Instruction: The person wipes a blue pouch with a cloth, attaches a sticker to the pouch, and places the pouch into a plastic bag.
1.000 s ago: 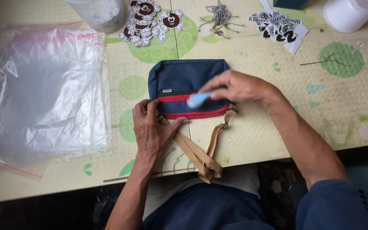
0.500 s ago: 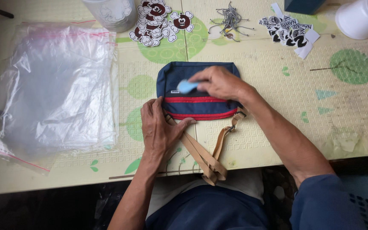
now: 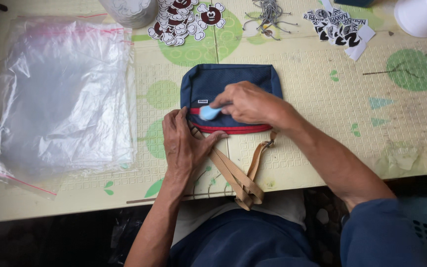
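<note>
A small navy pouch (image 3: pixel 223 79) with red zip trim lies flat on the patterned table mat (image 3: pixel 322 89). Its tan webbing strap (image 3: pixel 235 175) trails off the near table edge. My right hand (image 3: pixel 248 104) rests on the pouch and pinches a small light-blue object (image 3: pixel 208 112) against the red trim at the pouch's left side. My left hand (image 3: pixel 184 143) lies flat on the mat, fingers touching the pouch's lower left corner and the strap.
A stack of clear plastic bags (image 3: pixel 60 99) with red seal strips lies at the left. Along the far edge are round character stickers (image 3: pixel 184 17), a clump of metal chains (image 3: pixel 268 15), black-and-white labels (image 3: pixel 339 27) and a white container (image 3: pixel 421 15).
My right hand has slid the light-blue object across the pouch front, up from the red trim and then back down and left to it. The left hand stays pressed at the corner.
</note>
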